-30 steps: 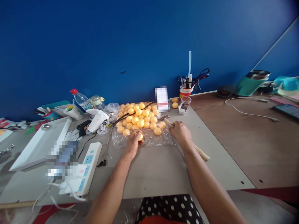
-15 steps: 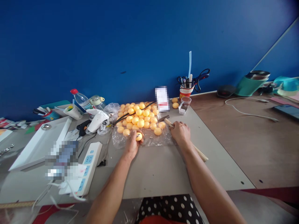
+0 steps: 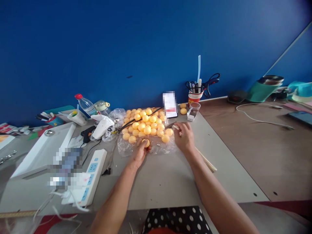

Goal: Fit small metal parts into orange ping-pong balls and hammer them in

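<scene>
My left hand (image 3: 140,150) is closed around an orange ping-pong ball (image 3: 146,143), at the near edge of a clear plastic bag (image 3: 126,150). Many more orange balls (image 3: 147,130) lie piled on the bag just beyond it. To the right, my right hand (image 3: 185,138) has its fingers pinched together beside the pile. Something small and pale shows at its fingertips, too blurred to name. A dark narrow strip (image 3: 170,124) lies by those fingers. Below my right wrist, a bundle of thin wooden sticks (image 3: 206,160) rests on the table, partly covered by the forearm.
A phone (image 3: 170,104) stands upright behind the balls. Two loose balls (image 3: 183,111), a clear small tub (image 3: 194,109) and a paper cup of pens (image 3: 195,97) are at the back right. On the left are a power strip (image 3: 95,175), a white tray (image 3: 36,162) and a bottle (image 3: 85,105).
My right hand has lifted off the wooden sticks and shifted slightly left, its fingers now pinched. My left hand has turned the ball, so its dark mark no longer shows clearly.
</scene>
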Demonstrator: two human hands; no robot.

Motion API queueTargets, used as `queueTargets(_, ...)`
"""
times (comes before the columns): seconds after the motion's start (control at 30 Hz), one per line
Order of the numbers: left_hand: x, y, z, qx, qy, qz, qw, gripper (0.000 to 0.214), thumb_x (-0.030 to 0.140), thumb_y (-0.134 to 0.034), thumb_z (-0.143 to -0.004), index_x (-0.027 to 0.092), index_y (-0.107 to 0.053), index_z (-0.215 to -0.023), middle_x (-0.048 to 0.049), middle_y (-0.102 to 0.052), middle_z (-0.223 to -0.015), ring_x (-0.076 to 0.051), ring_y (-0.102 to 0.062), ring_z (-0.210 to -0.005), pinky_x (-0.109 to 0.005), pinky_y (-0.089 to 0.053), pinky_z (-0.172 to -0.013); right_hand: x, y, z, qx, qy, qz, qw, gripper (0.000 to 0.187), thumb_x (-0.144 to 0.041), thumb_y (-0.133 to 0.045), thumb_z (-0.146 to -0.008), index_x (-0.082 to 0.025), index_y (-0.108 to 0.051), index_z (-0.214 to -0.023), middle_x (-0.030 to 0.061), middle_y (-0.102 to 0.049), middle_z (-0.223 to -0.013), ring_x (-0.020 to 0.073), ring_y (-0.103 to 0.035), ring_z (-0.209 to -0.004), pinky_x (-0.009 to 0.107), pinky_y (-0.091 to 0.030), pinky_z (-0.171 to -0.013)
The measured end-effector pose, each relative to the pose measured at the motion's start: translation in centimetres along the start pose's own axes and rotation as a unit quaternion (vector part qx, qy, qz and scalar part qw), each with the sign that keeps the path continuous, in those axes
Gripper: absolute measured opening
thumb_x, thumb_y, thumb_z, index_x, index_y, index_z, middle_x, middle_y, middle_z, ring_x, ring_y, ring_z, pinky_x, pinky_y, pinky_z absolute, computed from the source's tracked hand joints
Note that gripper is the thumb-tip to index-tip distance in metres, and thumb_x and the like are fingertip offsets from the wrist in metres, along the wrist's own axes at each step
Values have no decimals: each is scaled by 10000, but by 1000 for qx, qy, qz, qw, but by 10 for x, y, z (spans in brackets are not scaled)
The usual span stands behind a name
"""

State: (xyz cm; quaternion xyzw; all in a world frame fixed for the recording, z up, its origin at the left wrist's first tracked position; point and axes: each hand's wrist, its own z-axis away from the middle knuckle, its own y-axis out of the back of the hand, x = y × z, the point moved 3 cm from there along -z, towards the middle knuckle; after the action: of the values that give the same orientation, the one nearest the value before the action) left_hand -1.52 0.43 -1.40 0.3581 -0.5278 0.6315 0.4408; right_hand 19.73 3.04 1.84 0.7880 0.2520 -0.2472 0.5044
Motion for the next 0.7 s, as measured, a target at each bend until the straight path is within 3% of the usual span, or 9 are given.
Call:
queueTargets(0.13, 3, -1, 1, -8, -11, 1, 1000, 234, 362, -671, -751, 189, -549, -851, 13, -597, -783, -72, -504, -530, -218, -395, -519, -37, -9, 22, -152, 151, -74, 974, 302, -201, -401, -920, -177, -641, -1102, 99, -648, -1013, 190, -594, -883, 258, -447, -797)
queueTargets(0.23, 4, -1, 2, 10, -14, 7, 1000, 220, 370, -652, -764, 193, -547, -843, 13, -594, -764, -76, -494, -527, -221, -392, -513, -54, -19, 37, -258, 209, -66, 941, 293, -196, -407, -930, -219, -666, -1064, 66, -679, -1007, 181, -607, -897, 242, -437, -793)
queueTargets(0.37, 2, 1, -1, 35, -15, 25, 999, 250, 404, -647, -768, 194, -536, -848, 21, -595, -720, -80, -497, -505, -211, -365, -481, -50, -26, 39, -304, 169, 12, 937, 254, -206, -429, -926, -189, -679, -968, 69, -691, -938, 186, -617, -854, 248, -424, -763)
queueTargets(0.53, -1, 3, -3, 41, -12, 54, 998, 282, 434, -650, -767, 194, -531, -857, 22, -609, -697, -85, -506, -475, -212, -357, -469, -37, -21, 28, -297, 79, 93, 947, 250, -201, -427, -922, -179, -674, -956, 84, -693, -955, 200, -624, -853, 256, -394, -708)
queueTargets(0.7, -1, 2, -2, 46, -4, 50, 998, 316, 463, -662, -752, 197, -536, -866, 19, -611, -686, -92, -506, -475, -223, -353, -472, -37, -21, 29, -288, 64, 112, 949, 265, -204, -415, -921, -205, -670, -991, 79, -679, -1014, 204, -633, -860, 258, -386, -651)
